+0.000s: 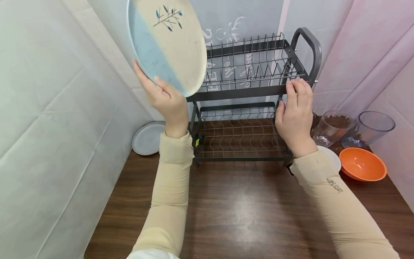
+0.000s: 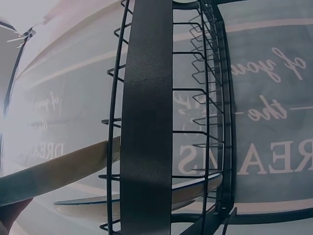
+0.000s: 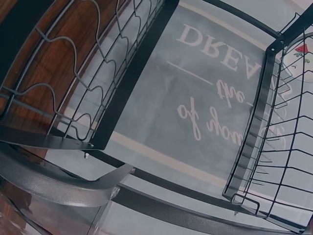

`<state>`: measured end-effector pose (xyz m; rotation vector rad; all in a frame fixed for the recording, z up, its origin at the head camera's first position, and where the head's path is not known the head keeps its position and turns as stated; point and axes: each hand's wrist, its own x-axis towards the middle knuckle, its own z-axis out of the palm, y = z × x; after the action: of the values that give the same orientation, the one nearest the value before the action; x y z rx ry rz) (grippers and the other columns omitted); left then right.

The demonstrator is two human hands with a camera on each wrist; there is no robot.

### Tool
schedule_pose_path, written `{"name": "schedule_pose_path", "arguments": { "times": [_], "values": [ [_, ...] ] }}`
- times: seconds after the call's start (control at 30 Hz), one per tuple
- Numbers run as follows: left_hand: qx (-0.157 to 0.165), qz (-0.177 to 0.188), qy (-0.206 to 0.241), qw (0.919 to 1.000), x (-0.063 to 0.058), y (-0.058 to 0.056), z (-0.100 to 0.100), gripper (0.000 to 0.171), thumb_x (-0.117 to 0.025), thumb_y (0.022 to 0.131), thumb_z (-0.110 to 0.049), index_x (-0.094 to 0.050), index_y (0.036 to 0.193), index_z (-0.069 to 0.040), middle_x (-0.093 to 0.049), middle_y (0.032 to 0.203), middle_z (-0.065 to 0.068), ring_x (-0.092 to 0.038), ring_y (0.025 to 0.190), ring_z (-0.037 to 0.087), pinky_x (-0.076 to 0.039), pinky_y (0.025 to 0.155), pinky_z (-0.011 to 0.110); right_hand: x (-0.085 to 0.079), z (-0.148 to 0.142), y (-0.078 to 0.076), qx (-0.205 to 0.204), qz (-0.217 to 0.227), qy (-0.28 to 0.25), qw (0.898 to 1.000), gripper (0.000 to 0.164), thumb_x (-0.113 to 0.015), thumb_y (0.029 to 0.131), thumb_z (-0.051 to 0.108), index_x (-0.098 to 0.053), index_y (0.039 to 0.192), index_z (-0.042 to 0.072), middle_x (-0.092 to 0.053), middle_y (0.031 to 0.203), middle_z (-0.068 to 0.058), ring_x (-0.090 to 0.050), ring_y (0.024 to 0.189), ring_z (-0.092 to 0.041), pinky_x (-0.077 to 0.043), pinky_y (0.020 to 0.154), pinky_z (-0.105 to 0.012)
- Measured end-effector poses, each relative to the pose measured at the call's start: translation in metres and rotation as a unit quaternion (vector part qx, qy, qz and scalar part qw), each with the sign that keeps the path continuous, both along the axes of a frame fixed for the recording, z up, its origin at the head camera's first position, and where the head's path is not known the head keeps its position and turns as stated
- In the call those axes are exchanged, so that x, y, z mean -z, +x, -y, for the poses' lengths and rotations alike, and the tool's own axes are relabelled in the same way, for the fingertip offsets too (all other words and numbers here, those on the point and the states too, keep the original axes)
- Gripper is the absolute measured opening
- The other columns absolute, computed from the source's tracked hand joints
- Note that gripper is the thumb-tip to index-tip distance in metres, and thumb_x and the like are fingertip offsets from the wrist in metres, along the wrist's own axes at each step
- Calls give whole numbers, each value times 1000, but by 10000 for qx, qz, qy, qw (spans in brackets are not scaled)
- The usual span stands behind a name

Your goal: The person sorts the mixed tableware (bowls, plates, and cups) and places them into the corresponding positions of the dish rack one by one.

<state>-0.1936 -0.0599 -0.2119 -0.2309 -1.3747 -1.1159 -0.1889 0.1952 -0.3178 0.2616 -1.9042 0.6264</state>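
Note:
My left hand (image 1: 168, 104) holds an oval plate (image 1: 174, 46) by its lower rim, with the thumb on the face and fingers behind. The plate is cream and pale blue with a leafy twig drawn on it. It is raised in front of the upper left end of a black two-tier dish rack (image 1: 236, 91). A blue-rimmed plate (image 2: 88, 208) shows at the rack in the left wrist view. My right hand (image 1: 297, 115) grips the upper tier's front rail near its right end, fingers over the top and thumb lower down.
At right stand clear tumblers (image 1: 333, 126), a bluish glass (image 1: 370, 127), an orange bowl (image 1: 362, 163) and a white dish (image 1: 330, 156) partly behind my sleeve. A grey plate (image 1: 147, 138) lies at left. Cloth-covered walls (image 1: 58, 108) enclose the brown wooden table (image 1: 239, 208).

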Motion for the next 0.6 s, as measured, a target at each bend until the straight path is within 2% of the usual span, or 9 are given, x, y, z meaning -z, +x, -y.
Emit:
{"name": "schedule_pose_path", "arguments": {
  "times": [0.13,0.27,0.33,0.5,0.53,0.6],
  "values": [
    [-278,225,-267,9990,1,-5,-1,42,-29,90,3,-24,128,18,-33,135,27,-32,127,7,-28,106,23,-1,0,2,27,66,49,10000,40,-40,86,11,-46,123,-1,-44,124,-20,-31,126,-31,-21,109,-37],
    [-620,434,-406,9963,0,-7,-3,42,-29,90,1,-25,129,17,-35,136,24,-33,127,9,-28,105,21,-2,0,3,35,109,98,9999,40,-39,86,11,-45,124,-2,-43,124,-21,-31,126,-31,-20,109,-37],
    [-733,464,-488,9950,0,-10,-3,42,-29,90,0,-25,129,16,-35,136,23,-41,121,10,-33,101,18,-3,0,3,60,126,115,9998,40,-39,86,11,-45,124,-2,-43,124,-21,-31,126,-31,-21,109,-37],
    [-746,554,-767,9927,-2,-14,-8,43,-28,91,-3,-24,130,15,-34,137,23,-41,120,8,-35,97,15,-2,0,3,73,101,86,9999,40,-39,86,10,-45,124,-1,-43,124,-21,-31,126,-31,-21,109,-37],
    [-753,599,-822,9920,-3,-15,-9,43,-27,91,-4,-24,130,15,-34,137,23,-37,124,8,-33,99,16,-2,0,3,70,99,91,9999,40,-39,86,10,-45,124,-1,-43,124,-21,-31,126,-31,-20,109,-37],
    [-799,780,-912,9895,-5,-16,-11,44,-26,92,-5,-24,131,14,-33,138,21,-50,110,10,-41,88,14,-1,0,3,76,101,103,9999,40,-40,86,10,-45,124,-1,-43,124,-21,-31,126,-31,-20,109,-37]
  ]
}}
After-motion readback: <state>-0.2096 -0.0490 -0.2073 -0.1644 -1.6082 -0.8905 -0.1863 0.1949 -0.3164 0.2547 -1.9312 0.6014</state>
